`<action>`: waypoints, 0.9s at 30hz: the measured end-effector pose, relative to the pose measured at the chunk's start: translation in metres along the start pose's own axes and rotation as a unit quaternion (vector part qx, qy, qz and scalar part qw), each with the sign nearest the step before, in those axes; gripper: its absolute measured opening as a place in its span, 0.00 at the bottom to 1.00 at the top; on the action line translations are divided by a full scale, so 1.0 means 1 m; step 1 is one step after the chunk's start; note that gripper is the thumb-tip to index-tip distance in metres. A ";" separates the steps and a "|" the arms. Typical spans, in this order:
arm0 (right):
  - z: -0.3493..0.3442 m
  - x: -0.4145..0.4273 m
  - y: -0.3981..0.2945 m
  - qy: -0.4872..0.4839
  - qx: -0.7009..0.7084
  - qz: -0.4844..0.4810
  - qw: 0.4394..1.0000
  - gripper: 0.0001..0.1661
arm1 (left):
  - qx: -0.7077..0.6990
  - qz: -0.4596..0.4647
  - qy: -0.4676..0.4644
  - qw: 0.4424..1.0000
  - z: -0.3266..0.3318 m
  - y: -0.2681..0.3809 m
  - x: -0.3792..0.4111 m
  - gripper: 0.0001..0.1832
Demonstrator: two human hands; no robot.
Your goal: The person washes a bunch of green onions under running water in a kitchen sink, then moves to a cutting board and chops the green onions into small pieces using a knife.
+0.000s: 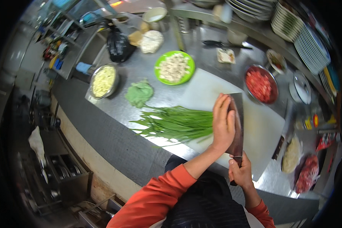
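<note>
My right hand (242,169) grips the dark handle of a wide cleaver (237,128), its blade standing across the white cutting board (262,129). Right against the blade's left side is my left hand (223,122), fingers stretched out and thumb along the blade. A bunch of long green leaves, possibly garlic chives (176,122), runs leftward from under this hand, past the board's edge onto the steel table. The near ends of the bunch are hidden by my left hand, so whether it grips them is unclear.
Behind the board stand a green plate of white cubes (173,68) and a metal bowl of chopped red food (259,84). Leftward are a green cloth (139,92) and a bowl of pale yellow shreds (104,81). Another knife (282,139) and bagged food (307,173) lie right.
</note>
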State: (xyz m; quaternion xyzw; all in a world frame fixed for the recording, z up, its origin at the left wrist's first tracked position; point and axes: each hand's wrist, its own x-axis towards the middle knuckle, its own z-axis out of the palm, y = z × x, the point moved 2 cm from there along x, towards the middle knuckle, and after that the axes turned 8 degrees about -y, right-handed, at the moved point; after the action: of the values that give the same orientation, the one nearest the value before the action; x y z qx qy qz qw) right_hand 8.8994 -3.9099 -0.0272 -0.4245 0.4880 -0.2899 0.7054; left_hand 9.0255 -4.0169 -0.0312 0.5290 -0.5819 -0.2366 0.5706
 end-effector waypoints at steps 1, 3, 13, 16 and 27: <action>0.021 0.011 -0.011 -0.024 -0.040 0.014 0.999 0.11 | 0.006 -0.001 0.035 0.999 -0.030 -0.005 0.011 0.19; 0.071 0.037 -0.038 -0.094 -0.110 0.023 0.989 0.14 | 0.027 -0.025 0.121 0.992 -0.095 -0.019 0.027 0.18; 0.449 0.195 -0.085 -0.358 -0.424 -0.198 0.808 0.18 | -0.180 -0.039 0.491 0.852 -0.504 -0.151 0.068 0.17; 0.565 0.243 -0.077 -0.401 -0.450 -0.221 0.766 0.16 | -0.176 0.012 0.556 0.812 -0.624 -0.201 0.082 0.14; 0.740 0.387 -0.105 -0.288 -0.529 -0.089 0.793 0.18 | -0.090 0.006 0.580 0.810 -0.842 -0.424 0.230 0.13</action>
State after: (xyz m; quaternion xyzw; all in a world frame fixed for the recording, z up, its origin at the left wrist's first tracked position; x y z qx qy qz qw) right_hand 9.7296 -4.0440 0.0156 -0.8370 0.2995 0.0872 0.4496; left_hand 9.9899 -4.0832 -0.1091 0.5101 -0.1222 0.0662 0.8488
